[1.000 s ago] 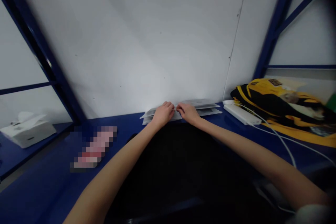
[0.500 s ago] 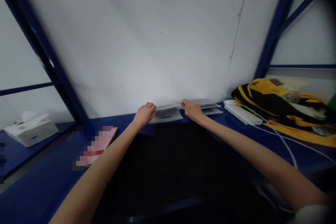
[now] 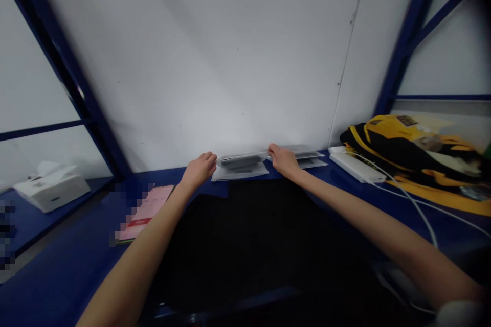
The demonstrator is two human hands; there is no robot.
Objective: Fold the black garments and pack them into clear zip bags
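Observation:
A stack of flat, clear plastic bags (image 3: 241, 167) with dark contents lies at the back of the blue table, against the wall. At the stack's left corner, my left hand (image 3: 201, 168) has its fingers curled together on the upper bag's edge. My right hand (image 3: 284, 161) pinches the same bag near its right end, beside a second stack of plastic bags (image 3: 310, 159). The upper bag's back edge is slightly raised between my hands. Black cloth (image 3: 261, 235) is spread in front of the bags, under my forearms.
To the left are a pink-screened tablet (image 3: 148, 209), partly blurred, and a white tissue box (image 3: 53, 189). A white power bank (image 3: 356, 166) with cables sits at the right, beside a black and yellow bag (image 3: 414, 153). The white wall (image 3: 238, 76) rises behind the table.
My left hand has shifted left to the bag's corner, showing more of the bag between my hands. My right hand has barely moved. The view has shifted slightly.

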